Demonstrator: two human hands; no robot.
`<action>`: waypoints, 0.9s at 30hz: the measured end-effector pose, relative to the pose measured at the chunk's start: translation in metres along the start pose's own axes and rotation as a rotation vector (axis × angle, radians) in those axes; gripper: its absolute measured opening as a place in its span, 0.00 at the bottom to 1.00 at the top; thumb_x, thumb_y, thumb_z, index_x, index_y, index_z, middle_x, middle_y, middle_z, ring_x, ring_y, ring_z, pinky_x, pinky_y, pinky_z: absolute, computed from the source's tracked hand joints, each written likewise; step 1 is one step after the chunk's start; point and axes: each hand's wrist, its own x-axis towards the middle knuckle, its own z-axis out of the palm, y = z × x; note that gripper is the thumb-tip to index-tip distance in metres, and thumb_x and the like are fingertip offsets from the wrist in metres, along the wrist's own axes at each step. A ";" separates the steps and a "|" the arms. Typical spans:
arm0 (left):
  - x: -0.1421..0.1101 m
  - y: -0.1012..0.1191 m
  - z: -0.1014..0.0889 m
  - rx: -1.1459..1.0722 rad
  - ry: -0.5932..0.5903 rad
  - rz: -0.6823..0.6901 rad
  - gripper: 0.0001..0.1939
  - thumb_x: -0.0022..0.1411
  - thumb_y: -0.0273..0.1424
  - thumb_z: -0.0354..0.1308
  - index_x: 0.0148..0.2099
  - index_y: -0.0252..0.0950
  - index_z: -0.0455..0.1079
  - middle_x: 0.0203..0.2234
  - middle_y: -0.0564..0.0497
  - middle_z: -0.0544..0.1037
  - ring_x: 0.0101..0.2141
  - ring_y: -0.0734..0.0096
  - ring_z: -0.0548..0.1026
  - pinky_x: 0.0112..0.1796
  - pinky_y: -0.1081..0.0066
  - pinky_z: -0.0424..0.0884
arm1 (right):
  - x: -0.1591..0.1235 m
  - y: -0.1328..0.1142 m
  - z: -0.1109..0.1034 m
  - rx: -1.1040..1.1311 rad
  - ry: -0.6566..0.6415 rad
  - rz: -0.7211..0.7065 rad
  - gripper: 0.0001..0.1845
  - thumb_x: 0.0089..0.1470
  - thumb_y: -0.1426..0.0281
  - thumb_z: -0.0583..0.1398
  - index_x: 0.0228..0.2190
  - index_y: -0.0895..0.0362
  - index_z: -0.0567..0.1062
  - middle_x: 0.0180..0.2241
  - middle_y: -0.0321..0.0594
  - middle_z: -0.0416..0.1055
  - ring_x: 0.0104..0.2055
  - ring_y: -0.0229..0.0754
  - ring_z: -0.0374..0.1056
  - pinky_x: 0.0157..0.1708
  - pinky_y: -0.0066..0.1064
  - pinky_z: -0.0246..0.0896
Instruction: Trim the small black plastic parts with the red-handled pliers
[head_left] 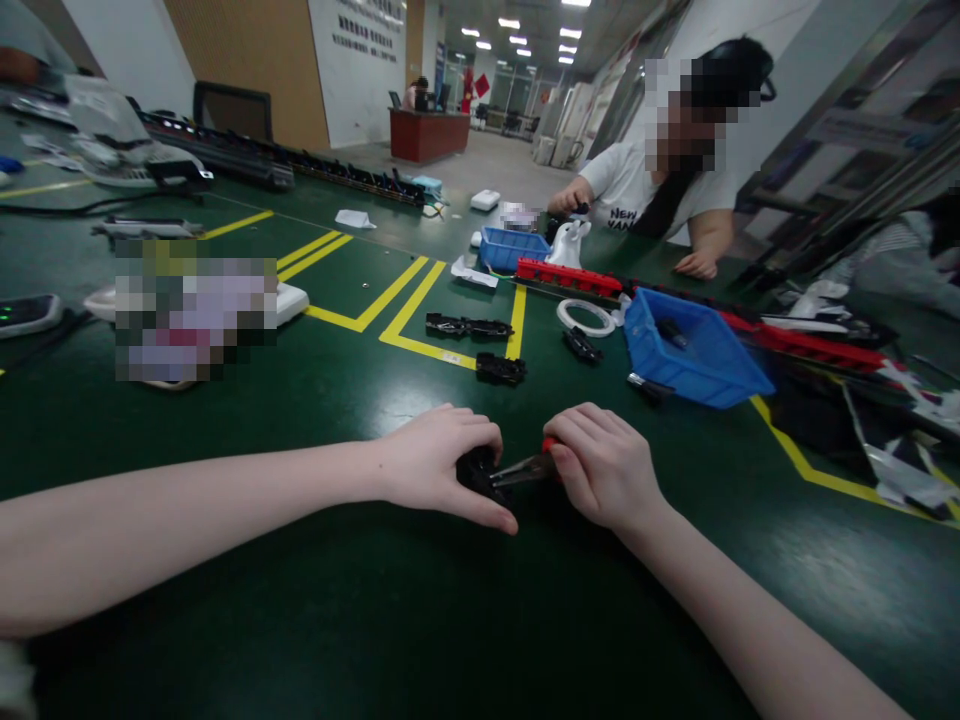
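Observation:
My left hand [442, 460] is closed round a small black part [475, 468] on the green table, its thumb stretched along the near side. The palm and fingers hide much of that part, so its kind does not show. My right hand [607, 465] grips a pair of pliers [529, 468] by the red handles. The slim metal jaws point left and reach the black part. Just beyond my hands lie a short black piece [501, 368] and a longer black piece [469, 326], near yellow tape lines.
A blue bin [697, 350] stands to the right, with a white tape roll [585, 318] and another black piece [582, 344] beside it. Red strips [570, 275] run behind. Across the table sits a person [660, 170]. Farther back is a smaller blue basket [514, 248].

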 end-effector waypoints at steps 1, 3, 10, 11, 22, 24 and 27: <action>0.000 0.000 0.000 -0.003 0.006 0.001 0.32 0.50 0.61 0.63 0.40 0.36 0.70 0.34 0.50 0.75 0.35 0.62 0.73 0.38 0.65 0.63 | 0.000 0.001 0.000 0.003 -0.006 -0.004 0.17 0.66 0.63 0.46 0.31 0.55 0.70 0.30 0.42 0.72 0.34 0.44 0.63 0.34 0.37 0.56; -0.001 0.000 0.000 -0.010 0.014 -0.002 0.33 0.50 0.61 0.63 0.41 0.36 0.70 0.35 0.50 0.76 0.36 0.62 0.73 0.38 0.66 0.63 | 0.000 0.003 0.001 0.013 -0.015 -0.017 0.19 0.66 0.58 0.47 0.32 0.55 0.70 0.31 0.44 0.71 0.35 0.46 0.64 0.34 0.37 0.57; -0.002 -0.001 0.002 -0.032 0.032 0.035 0.32 0.49 0.60 0.65 0.39 0.37 0.68 0.33 0.53 0.75 0.34 0.66 0.72 0.36 0.68 0.61 | -0.001 0.012 0.012 0.047 -0.021 -0.150 0.24 0.56 0.46 0.57 0.35 0.56 0.69 0.31 0.43 0.69 0.31 0.45 0.64 0.31 0.37 0.58; -0.002 -0.002 0.002 -0.038 0.030 0.044 0.31 0.49 0.60 0.65 0.39 0.37 0.68 0.33 0.54 0.75 0.33 0.67 0.72 0.36 0.68 0.61 | -0.001 0.013 0.013 0.055 -0.020 -0.159 0.23 0.56 0.48 0.59 0.37 0.56 0.70 0.33 0.44 0.70 0.32 0.45 0.65 0.32 0.37 0.59; -0.007 0.001 0.000 -0.064 0.151 0.050 0.30 0.48 0.53 0.69 0.43 0.38 0.64 0.40 0.50 0.71 0.37 0.66 0.71 0.34 0.69 0.67 | 0.007 0.007 0.009 0.034 -0.061 -0.133 0.09 0.58 0.68 0.57 0.26 0.53 0.65 0.25 0.39 0.67 0.26 0.42 0.63 0.26 0.34 0.58; -0.008 0.002 0.000 -0.040 0.156 0.044 0.29 0.49 0.51 0.69 0.44 0.38 0.64 0.41 0.49 0.70 0.36 0.67 0.71 0.34 0.69 0.68 | 0.007 0.009 0.011 0.045 -0.068 -0.124 0.08 0.55 0.69 0.58 0.26 0.53 0.64 0.25 0.39 0.67 0.26 0.42 0.63 0.26 0.35 0.58; -0.008 0.001 0.001 -0.022 0.166 0.029 0.27 0.50 0.48 0.68 0.44 0.38 0.64 0.42 0.49 0.69 0.36 0.67 0.71 0.34 0.68 0.69 | 0.006 0.012 0.012 0.055 -0.103 -0.103 0.07 0.50 0.69 0.59 0.26 0.52 0.64 0.25 0.39 0.67 0.27 0.44 0.64 0.26 0.35 0.58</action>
